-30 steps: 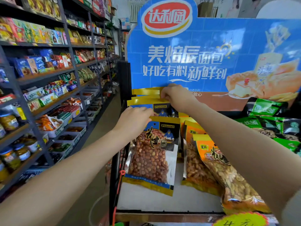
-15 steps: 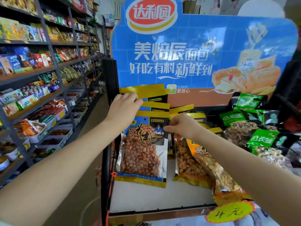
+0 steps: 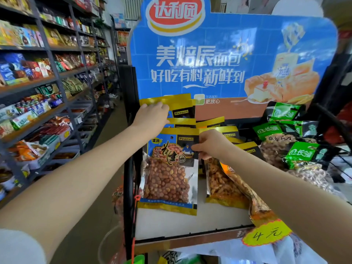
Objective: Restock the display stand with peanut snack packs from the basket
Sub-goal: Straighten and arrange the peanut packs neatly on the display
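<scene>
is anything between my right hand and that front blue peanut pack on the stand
Nothing visible. The right hand already pinches the upper right edge of the front peanut pack, with no gap or object between them. The left hand rests on the yellow-topped packs stacked behind it.

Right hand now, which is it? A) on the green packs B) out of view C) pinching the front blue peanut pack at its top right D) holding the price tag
C: the right hand pinches the front peanut pack near its "Peanut" label.
</scene>
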